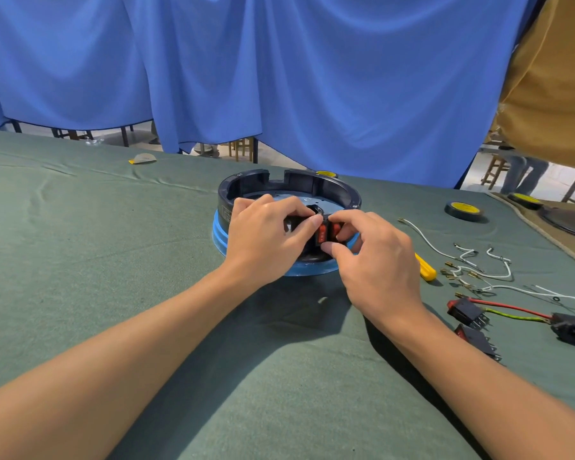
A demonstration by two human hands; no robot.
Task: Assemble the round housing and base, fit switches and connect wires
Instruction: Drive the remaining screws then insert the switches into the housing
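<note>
The matt, faintly fuzzy green cloth covers my desk, the round housing is smooth dark plastic with a soft sheen, its base glossy blue plastic, and the white wires toward the right edge end in brassy metal.

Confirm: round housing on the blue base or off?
On it: the dark housing sits upright atop the blue base, open side up.

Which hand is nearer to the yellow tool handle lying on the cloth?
Right. The right hand pinches the red switch at the housing, and the yellow handle lies just beside it. The left hand grips the housing farther left, beyond the right hand.
</note>
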